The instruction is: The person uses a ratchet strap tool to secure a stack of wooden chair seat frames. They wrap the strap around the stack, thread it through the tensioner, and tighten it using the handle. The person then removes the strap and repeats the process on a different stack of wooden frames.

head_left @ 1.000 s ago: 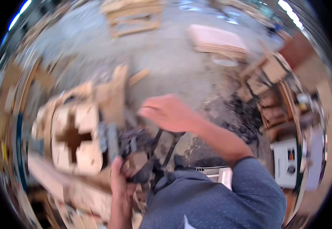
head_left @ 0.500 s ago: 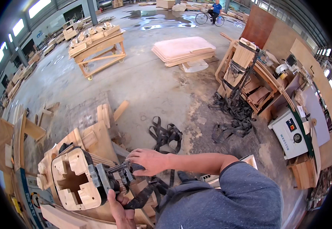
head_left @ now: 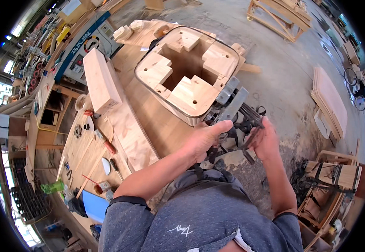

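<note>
A hollow wooden block assembly (head_left: 186, 97) with rounded corners and a deep opening stands on the wooden bench. Around its upper edge runs a dark band. A metal strap clamp (head_left: 235, 104) with a threaded screw presses against its near right corner. My left hand (head_left: 209, 138) is closed at the clamp's near side, thumb on top, where black webbing hangs; its fingers are partly hidden. My right hand (head_left: 267, 138) is closed around the dark handle at the outer end of the screw.
On the bench lie a thick timber beam (head_left: 100, 82), a red-handled tool (head_left: 107, 143) and a blue sheet (head_left: 95, 206). A blue-fronted machine (head_left: 81, 48) stands beyond. A strapped wooden piece (head_left: 335, 174) and black straps are at right, with stacked panels (head_left: 329, 103) on the floor.
The view has swung left and turned, bringing more of the bench into sight. My right hand has shifted from over the clamp handle to its outer side. My left hand remains at the clamp.
</note>
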`<act>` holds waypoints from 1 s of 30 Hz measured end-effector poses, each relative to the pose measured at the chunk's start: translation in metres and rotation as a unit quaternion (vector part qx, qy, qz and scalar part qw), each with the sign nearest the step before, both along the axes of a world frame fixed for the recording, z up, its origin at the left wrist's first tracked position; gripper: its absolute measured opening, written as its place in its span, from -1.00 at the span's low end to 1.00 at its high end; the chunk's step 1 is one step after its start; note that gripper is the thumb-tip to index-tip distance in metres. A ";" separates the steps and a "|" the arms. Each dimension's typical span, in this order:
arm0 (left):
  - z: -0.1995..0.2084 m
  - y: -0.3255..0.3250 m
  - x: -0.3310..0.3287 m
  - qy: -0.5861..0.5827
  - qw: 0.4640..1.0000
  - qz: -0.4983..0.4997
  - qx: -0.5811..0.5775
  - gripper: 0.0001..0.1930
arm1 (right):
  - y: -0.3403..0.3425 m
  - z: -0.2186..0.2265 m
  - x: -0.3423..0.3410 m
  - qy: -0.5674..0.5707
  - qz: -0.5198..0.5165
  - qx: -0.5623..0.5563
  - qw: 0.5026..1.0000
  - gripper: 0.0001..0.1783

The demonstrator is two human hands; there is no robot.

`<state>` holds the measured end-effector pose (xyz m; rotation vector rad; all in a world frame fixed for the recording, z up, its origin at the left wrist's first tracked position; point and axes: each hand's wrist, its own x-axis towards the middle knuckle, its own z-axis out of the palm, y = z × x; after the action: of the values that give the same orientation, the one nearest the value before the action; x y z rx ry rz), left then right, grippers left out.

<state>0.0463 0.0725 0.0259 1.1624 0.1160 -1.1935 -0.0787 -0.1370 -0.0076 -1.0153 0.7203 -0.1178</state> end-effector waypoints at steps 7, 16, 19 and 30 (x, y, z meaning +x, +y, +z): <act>-0.008 0.004 0.007 -0.092 0.994 -0.042 0.029 -0.62 | 0.005 0.017 -0.017 -0.041 0.070 -0.500 0.862 -0.35; 0.013 0.107 0.037 -0.716 0.659 -0.055 0.222 -0.39 | -0.011 -0.010 -0.011 -0.135 0.094 -0.784 0.598 -0.14; 0.040 0.118 0.102 -0.851 0.462 -0.029 0.246 -0.30 | -0.011 -0.010 -0.002 -0.170 0.095 -0.796 0.573 -0.19; 0.041 0.090 0.194 -0.821 0.456 -0.339 0.056 -0.53 | -0.021 -0.007 0.006 -0.193 0.128 -0.796 0.559 -0.18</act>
<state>0.2399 0.1620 0.0666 2.0962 -1.9448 -0.1235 -0.0723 -0.1580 -0.0142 -2.7156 -0.2085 -0.8272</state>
